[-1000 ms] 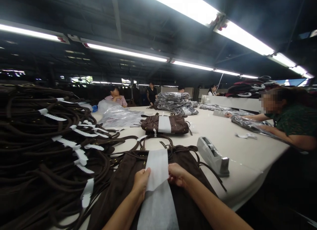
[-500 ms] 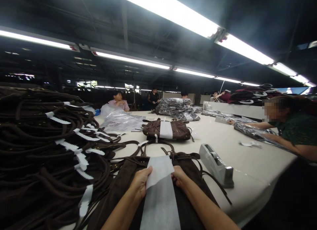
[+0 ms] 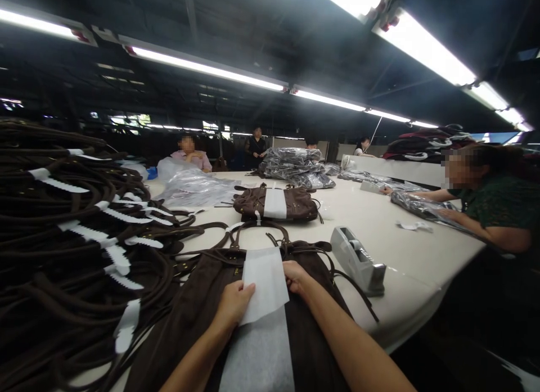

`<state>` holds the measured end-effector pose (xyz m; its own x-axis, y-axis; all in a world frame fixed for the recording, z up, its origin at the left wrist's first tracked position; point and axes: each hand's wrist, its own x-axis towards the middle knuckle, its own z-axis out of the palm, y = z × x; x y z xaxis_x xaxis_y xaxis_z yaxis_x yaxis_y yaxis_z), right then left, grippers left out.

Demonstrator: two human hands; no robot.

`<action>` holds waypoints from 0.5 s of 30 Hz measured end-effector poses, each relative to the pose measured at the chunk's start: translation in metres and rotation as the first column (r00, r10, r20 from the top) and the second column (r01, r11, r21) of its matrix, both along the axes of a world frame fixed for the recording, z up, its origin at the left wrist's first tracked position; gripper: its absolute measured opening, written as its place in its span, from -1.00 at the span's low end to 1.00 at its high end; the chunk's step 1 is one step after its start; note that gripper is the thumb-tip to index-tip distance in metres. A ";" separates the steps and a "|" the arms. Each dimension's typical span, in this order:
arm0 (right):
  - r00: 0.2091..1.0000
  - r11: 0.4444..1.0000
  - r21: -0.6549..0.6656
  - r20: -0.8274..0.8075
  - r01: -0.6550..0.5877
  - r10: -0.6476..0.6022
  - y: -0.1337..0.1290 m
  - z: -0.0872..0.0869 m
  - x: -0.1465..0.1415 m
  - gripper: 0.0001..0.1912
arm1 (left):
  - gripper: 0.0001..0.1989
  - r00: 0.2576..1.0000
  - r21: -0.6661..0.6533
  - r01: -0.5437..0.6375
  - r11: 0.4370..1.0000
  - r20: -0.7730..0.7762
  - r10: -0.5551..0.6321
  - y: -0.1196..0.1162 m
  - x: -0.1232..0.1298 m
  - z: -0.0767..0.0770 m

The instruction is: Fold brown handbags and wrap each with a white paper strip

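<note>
A dark brown handbag [image 3: 185,319] lies flat in front of me, its handles pointing away. Down its middle runs a white paper strip [image 3: 264,276], with the far end folded back over it. My left hand [image 3: 237,305] pinches the left edge of that fold between thumb and fingers. At the right edge, higher up, my right hand [image 3: 296,276] is closed, with its curled fingers partly hidden at the paper. A grey tape dispenser [image 3: 356,262] stands right of the bag. Just beyond lies a folded brown bag [image 3: 301,203] with a white band around it.
A tall pile of brown bags [image 3: 63,257] with white-wrapped handles fills the left. Clear plastic bags [image 3: 189,184] and a stack of plastic-wrapped goods [image 3: 291,166] lie farther back. At right, a co-worker [image 3: 502,201] leans over a wrapped item [image 3: 426,208] on the white table [image 3: 405,262].
My view has tipped down slightly and shifted right, so everything sits higher and more to the left. Both hands remain at the edges of the folded paper; my left hand is slightly lower along it.
</note>
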<state>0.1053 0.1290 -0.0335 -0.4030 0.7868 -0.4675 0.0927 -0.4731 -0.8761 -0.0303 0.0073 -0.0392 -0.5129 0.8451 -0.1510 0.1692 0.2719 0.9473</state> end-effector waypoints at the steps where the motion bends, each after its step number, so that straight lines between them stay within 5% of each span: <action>1: 1.000 1.000 -0.011 0.009 -0.002 0.002 0.000 0.001 0.001 -0.78 | -0.75 1.000 -0.001 0.010 1.000 -0.011 -0.010 -0.001 -0.002 0.000; 9: 1.000 1.000 -0.026 -0.029 0.004 -0.005 -0.005 0.006 0.009 -0.60 | -0.73 1.000 0.005 0.014 1.000 -0.012 -0.014 -0.008 -0.004 -0.006; 15: 0.999 0.999 -0.050 0.044 0.017 -0.015 0.009 -0.002 0.001 -0.82 | -0.74 0.999 -0.028 0.044 0.999 0.015 -0.043 -0.008 -0.002 0.002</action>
